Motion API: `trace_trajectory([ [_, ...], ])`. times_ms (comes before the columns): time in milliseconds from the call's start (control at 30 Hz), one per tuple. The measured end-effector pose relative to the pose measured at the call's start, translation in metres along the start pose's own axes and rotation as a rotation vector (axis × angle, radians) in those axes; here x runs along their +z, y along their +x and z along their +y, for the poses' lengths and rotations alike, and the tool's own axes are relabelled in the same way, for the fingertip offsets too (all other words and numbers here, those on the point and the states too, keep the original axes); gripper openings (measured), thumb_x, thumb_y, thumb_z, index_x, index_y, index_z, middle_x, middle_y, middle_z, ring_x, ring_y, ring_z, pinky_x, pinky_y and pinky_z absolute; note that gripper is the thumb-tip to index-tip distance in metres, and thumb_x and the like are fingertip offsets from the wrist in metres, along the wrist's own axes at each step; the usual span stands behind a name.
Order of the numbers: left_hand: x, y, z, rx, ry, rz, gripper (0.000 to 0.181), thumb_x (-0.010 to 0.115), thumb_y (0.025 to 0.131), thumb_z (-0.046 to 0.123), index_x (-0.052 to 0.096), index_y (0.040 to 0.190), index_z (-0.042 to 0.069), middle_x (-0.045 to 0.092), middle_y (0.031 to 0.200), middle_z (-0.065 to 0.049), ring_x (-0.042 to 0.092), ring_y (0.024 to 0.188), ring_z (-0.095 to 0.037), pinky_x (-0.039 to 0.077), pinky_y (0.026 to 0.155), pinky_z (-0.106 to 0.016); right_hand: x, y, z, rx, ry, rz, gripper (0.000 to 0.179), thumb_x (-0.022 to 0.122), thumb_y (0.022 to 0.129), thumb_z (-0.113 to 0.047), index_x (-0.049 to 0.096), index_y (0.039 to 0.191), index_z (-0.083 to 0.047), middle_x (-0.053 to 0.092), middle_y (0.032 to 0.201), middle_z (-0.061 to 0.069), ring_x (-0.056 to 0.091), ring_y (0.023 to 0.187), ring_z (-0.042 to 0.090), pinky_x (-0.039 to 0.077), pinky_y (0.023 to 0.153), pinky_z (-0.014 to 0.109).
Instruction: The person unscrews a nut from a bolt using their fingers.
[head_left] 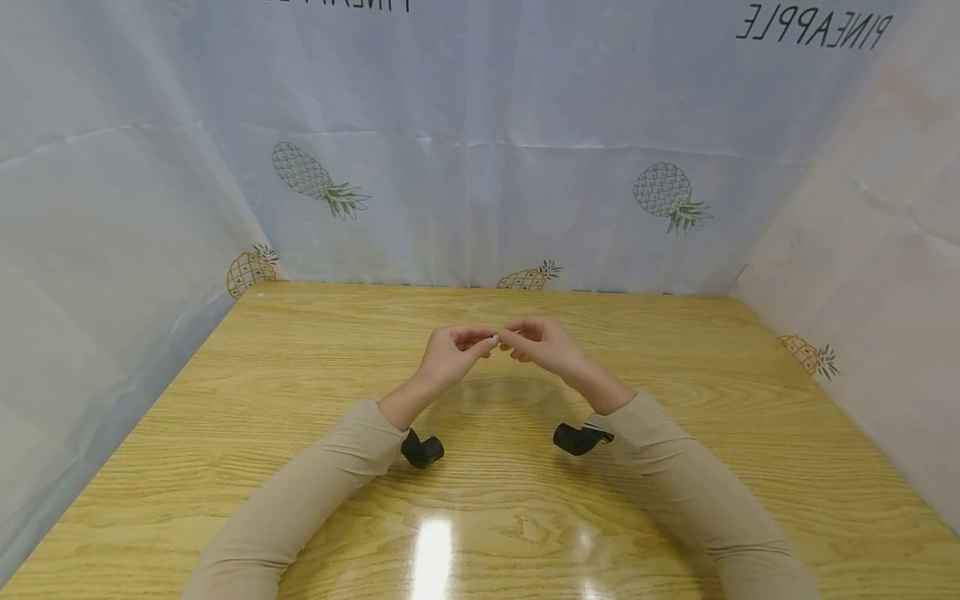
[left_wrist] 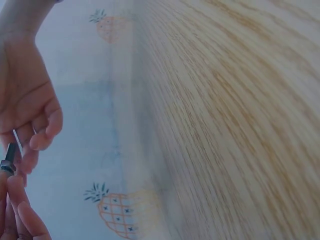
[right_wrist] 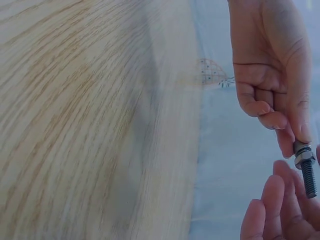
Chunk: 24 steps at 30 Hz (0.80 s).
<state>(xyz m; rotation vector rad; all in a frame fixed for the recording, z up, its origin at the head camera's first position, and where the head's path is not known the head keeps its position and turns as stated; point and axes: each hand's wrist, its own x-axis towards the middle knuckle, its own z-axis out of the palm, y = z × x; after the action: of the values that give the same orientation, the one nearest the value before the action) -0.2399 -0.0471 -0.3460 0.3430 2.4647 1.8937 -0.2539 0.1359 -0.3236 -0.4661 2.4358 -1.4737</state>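
My left hand pinches the head end of a small metal bolt between thumb and fingers. A hex nut sits on the thread close to that head end. My right hand meets the left one above the table, with its thumb and forefinger at the two sides of the nut. In the right wrist view the bare threaded end points down towards the right palm. In the left wrist view the bolt shows at the left edge, partly covered by left-hand fingers.
A wood-grain table lies beneath both arms. White cloth curtains with printed pineapples stand around its back and sides. Black curved pieces show at the cuffs of both beige sleeves.
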Motion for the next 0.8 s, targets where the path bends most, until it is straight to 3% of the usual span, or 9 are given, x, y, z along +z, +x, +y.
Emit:
trace_trajectory([
  [133, -0.0002, -0.0002, 0.0006, 0.002, 0.004, -0.002, 0.026, 0.063, 0.090, 0.023, 0.069, 0.111, 0.008, 0.070, 0.107, -0.013, 0.067, 0.089, -0.018, 0.054, 0.083, -0.040, 0.0000, 0.0004, 0.0000, -0.013, -0.008, -0.003, 0.033, 0.054, 0.095, -0.027, 0.060, 0.118, -0.003, 0.064, 0.113, 0.019, 0.057, 0.106, 0.040, 0.048, 0.094, 0.049],
  [333, -0.0005, 0.0005, 0.0002, 0.005, -0.005, 0.002, 0.026, 0.063, 0.090, 0.021, 0.068, 0.112, 0.007, 0.070, 0.108, -0.014, 0.068, 0.090, -0.021, 0.055, 0.083, -0.038, -0.0004, -0.0003, -0.0011, -0.006, 0.008, 0.012, 0.035, 0.061, 0.092, -0.023, 0.056, 0.123, -0.008, 0.057, 0.126, 0.017, 0.056, 0.111, 0.032, 0.046, 0.098, 0.051],
  [600, 0.0002, 0.0013, -0.0007, 0.001, 0.013, 0.003, 0.030, 0.064, 0.089, 0.026, 0.068, 0.112, 0.007, 0.069, 0.109, -0.013, 0.067, 0.092, -0.022, 0.054, 0.078, -0.029, -0.0005, 0.0003, -0.0010, 0.024, -0.012, 0.011, 0.035, 0.055, 0.095, -0.030, 0.060, 0.119, -0.005, 0.065, 0.113, 0.019, 0.058, 0.105, 0.039, 0.048, 0.095, 0.049],
  [800, -0.0003, 0.0019, -0.0019, 0.001, 0.003, 0.003, 0.027, 0.064, 0.089, 0.023, 0.069, 0.112, 0.008, 0.070, 0.108, -0.013, 0.067, 0.092, -0.022, 0.055, 0.079, -0.032, -0.0004, -0.0005, -0.0002, -0.011, 0.000, 0.015, 0.036, 0.062, 0.091, -0.022, 0.055, 0.122, -0.006, 0.057, 0.126, 0.017, 0.057, 0.109, 0.030, 0.047, 0.097, 0.050],
])
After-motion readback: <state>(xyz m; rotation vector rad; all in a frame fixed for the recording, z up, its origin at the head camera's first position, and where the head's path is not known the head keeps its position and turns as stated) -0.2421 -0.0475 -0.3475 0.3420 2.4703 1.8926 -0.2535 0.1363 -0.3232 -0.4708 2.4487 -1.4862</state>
